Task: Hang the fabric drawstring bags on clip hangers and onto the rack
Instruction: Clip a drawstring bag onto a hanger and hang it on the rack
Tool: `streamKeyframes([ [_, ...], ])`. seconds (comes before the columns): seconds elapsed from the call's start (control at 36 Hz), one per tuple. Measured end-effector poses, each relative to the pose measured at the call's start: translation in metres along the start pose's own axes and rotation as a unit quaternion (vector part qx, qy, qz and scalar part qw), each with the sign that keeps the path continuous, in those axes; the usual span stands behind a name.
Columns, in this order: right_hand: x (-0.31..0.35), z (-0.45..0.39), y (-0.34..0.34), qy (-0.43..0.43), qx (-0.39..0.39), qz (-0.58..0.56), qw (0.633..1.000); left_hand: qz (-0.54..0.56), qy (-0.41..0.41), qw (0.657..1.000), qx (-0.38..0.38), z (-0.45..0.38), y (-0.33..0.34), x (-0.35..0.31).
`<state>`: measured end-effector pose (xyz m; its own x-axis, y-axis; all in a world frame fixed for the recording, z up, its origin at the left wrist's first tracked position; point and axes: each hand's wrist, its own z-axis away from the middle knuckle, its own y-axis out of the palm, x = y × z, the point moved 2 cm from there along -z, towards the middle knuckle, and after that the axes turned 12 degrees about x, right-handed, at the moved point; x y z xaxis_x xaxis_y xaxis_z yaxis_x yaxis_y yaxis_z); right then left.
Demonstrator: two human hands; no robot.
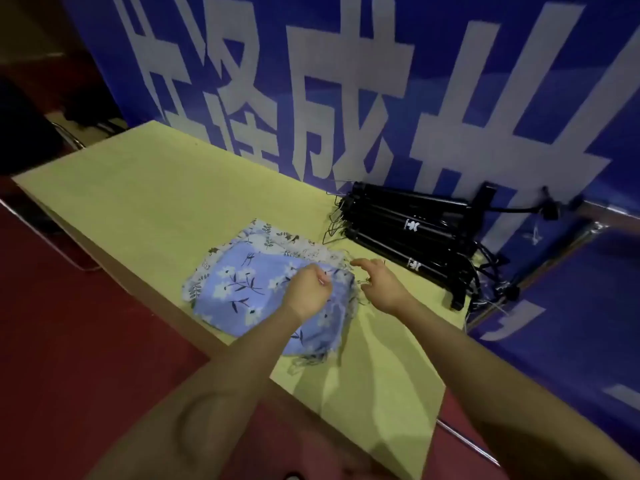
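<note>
Left hand (306,289) fingers pinch top bag (242,289) at its mouth, likely to peel it off the stack. Right hand (382,284) fingers spread loosely near hangers (408,233) on worktop (156,188).

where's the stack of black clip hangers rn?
In the head view, the stack of black clip hangers lies at the far right of the yellow-green table, against the blue banner, just beyond the pile of floral fabric bags.
</note>
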<state>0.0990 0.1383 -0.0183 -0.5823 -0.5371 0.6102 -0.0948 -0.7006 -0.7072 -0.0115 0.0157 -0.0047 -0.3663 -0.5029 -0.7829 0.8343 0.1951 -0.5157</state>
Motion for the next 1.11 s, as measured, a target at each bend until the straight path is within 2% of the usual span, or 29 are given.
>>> streamKeyframes([
  [0.19,-0.007,-0.032,0.024,0.041,-0.015,-0.075,0.996,-0.142,0.003,0.987,0.072,-0.038,0.006,0.022],
  [0.36,0.003,-0.041,0.027,-0.009,-0.085,-0.183,0.979,-0.277,0.029,0.959,0.058,-0.047,0.014,0.024],
  [0.44,0.012,-0.043,0.024,-0.021,-0.109,-0.202,0.973,-0.273,0.047,0.96,0.039,-0.048,0.006,0.021],
  [0.5,0.015,-0.045,0.022,-0.021,-0.121,-0.209,0.97,-0.215,0.059,0.974,0.027,-0.045,-0.003,0.017],
  [0.58,0.022,-0.047,0.019,-0.027,-0.14,-0.222,0.965,-0.19,0.114,0.975,-0.004,-0.036,-0.021,0.009],
  [0.69,0.029,-0.045,0.013,-0.028,-0.139,-0.21,0.967,-0.312,0.175,0.934,0.026,-0.03,-0.039,0.001],
  [0.83,0.024,-0.04,0.015,0.002,-0.108,-0.143,0.984,-0.421,0.174,0.888,0.063,-0.033,-0.047,-0.006],
  [0.92,0.022,-0.038,0.017,0.018,-0.106,-0.073,0.992,-0.439,0.166,0.881,0.062,-0.034,-0.045,-0.009],
  [1.03,0.02,-0.037,0.014,0.029,-0.11,-0.098,0.989,-0.447,0.162,0.877,0.073,-0.037,-0.039,-0.009],
  [1.11,0.016,-0.036,0.005,0.014,-0.133,-0.118,0.984,-0.426,0.152,0.889,0.079,-0.043,-0.035,-0.013],
])
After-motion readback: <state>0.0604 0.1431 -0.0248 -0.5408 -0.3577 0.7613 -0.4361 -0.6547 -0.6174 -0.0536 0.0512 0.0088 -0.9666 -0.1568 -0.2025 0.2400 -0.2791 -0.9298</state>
